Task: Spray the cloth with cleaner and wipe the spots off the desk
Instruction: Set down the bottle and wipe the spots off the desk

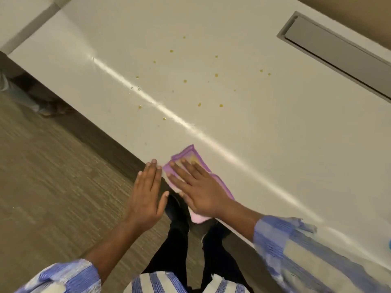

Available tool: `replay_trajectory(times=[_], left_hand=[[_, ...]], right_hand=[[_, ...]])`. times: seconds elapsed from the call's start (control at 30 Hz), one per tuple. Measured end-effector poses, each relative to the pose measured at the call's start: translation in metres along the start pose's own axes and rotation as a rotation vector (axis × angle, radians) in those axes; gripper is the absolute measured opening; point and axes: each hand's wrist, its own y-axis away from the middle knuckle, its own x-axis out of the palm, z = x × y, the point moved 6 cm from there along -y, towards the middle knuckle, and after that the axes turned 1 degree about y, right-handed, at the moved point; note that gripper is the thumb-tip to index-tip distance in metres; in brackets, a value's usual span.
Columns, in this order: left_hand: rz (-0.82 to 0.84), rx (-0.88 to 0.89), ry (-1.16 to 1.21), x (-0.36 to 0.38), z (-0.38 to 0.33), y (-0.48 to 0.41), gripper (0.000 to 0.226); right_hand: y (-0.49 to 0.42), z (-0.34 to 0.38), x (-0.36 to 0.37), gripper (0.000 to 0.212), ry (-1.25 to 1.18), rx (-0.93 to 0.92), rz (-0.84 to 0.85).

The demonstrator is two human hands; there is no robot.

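A white desk (275,134) runs diagonally across the head view. Several small yellow-brown spots (221,105) are scattered over its middle. A folded cloth (190,153), pink with a purple border, lies at the desk's near edge and overhangs it a little. My right hand (196,187) presses flat on the cloth with the fingers spread, and covers most of it. My left hand (146,193) hovers flat and empty just left of the cloth, with its fingertips at the desk's edge. No spray bottle is clearly visible.
A grey recessed cable slot (338,53) is set into the desk at the far right. A sliver of something blue (390,244) shows at the right border. Carpeted floor (53,176) lies left of the desk, and someone's foot (55,111) is under it.
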Motion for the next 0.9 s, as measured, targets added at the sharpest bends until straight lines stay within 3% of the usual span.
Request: replay_trajectory(times=[0.07, 0.13, 0.2, 0.3, 0.37, 0.43, 0.5, 0.6, 0.67, 0.73, 0.8, 0.9], left_hand=[[0.020, -0.005, -0.003, 0.003, -0.001, 0.005, 0.076], [0.047, -0.001, -0.014, 0.005, 0.000, 0.006, 0.078], [0.069, 0.008, -0.036, 0.006, 0.002, 0.006, 0.079], [0.104, 0.017, -0.062, 0.007, 0.005, 0.007, 0.081], [0.112, 0.019, -0.056, 0.007, 0.006, 0.007, 0.082], [0.112, 0.015, -0.052, 0.008, 0.006, 0.007, 0.084], [0.106, 0.013, -0.063, 0.008, 0.004, 0.006, 0.087], [0.097, 0.020, -0.073, 0.008, 0.003, 0.006, 0.087], [0.103, 0.028, -0.093, 0.007, 0.003, 0.006, 0.086], [0.111, 0.036, -0.117, 0.005, 0.004, 0.006, 0.086], [0.111, 0.039, -0.129, 0.002, 0.003, 0.005, 0.086], [0.104, 0.047, -0.134, -0.002, 0.002, 0.004, 0.085]], right_hand=[[0.016, -0.015, -0.006, 0.056, 0.036, -0.168, 0.050], [0.022, -0.056, -0.019, 0.055, 0.076, -0.213, 0.060], [0.017, -0.112, -0.041, 0.056, 0.127, -0.016, 0.013], [0.005, -0.164, -0.071, 0.056, 0.101, 0.476, -0.130], [-0.009, -0.155, -0.070, 0.058, 0.074, 0.713, -0.214], [-0.023, -0.121, -0.057, 0.060, 0.060, 0.809, -0.251], [-0.032, -0.070, -0.035, 0.060, 0.040, 0.682, -0.204], [-0.018, -0.012, -0.006, 0.058, 0.040, 0.258, -0.041], [-0.005, -0.018, -0.011, 0.057, 0.054, 0.007, 0.021], [-0.001, -0.057, -0.026, 0.056, 0.108, -0.102, 0.052], [-0.004, -0.118, -0.050, 0.056, 0.147, 0.044, -0.005], [-0.008, -0.191, -0.087, 0.056, 0.120, 0.474, -0.149]])
